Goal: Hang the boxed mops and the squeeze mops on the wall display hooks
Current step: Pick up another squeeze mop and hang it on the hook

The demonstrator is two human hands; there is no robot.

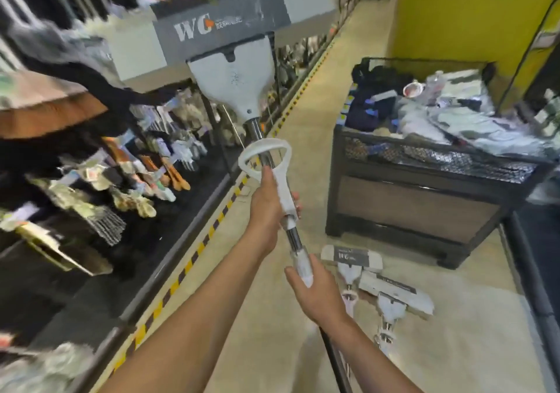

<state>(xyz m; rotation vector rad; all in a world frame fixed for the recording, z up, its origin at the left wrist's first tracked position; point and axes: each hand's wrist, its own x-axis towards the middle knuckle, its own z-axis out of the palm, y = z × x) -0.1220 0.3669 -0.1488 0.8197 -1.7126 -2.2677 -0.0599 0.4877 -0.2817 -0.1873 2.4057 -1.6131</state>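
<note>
You hold a white squeeze mop with a chrome pole [233, 89] up in front of you, its head raised high and its grey labelled sponge block printed "WC" reaching toward the blurred display on the left. Your left hand [268, 208] is closed around the white plastic squeeze lever just below its looped grip [265, 158], thumb lying along the lever. Your right hand [315, 289] is wrapped around the white wrapped end of the pole, lower down and nearer to you, fingers curled tight on it. The pole runs tilted, from your right hand up and leftward to the head.

On the beige floor [454, 317], to the right of your right forearm, two more white squeeze mops with grey labelled sponges [378, 274] lie side by side, touching or nearly so. Behind them stands a dark mesh-sided bin [424, 186] heaped with packaged goods. A yellow-and-black striped line [194, 259] edges the shelving base [169, 241] on your left.
</note>
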